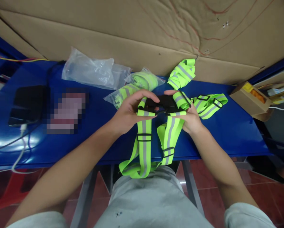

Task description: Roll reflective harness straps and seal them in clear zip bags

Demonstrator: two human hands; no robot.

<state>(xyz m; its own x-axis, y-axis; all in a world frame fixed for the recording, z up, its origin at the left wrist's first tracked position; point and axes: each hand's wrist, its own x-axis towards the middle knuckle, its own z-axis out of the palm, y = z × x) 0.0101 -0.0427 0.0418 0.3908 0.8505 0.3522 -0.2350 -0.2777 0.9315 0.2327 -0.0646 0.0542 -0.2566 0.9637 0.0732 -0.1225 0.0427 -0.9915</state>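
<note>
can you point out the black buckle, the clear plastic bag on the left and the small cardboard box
Black buckle (pixel 168 103): head view, on its dark body
Clear plastic bag (pixel 86 71): head view, on its crumpled film
Cardboard box (pixel 245 102): head view, on its side wall

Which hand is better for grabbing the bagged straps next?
Probably the left hand. It's right by the bagged straps, while the right hand is farther off, on the buckle's other side. Both hands are holding the buckle, though, so the left would likely need to let go first.
</note>
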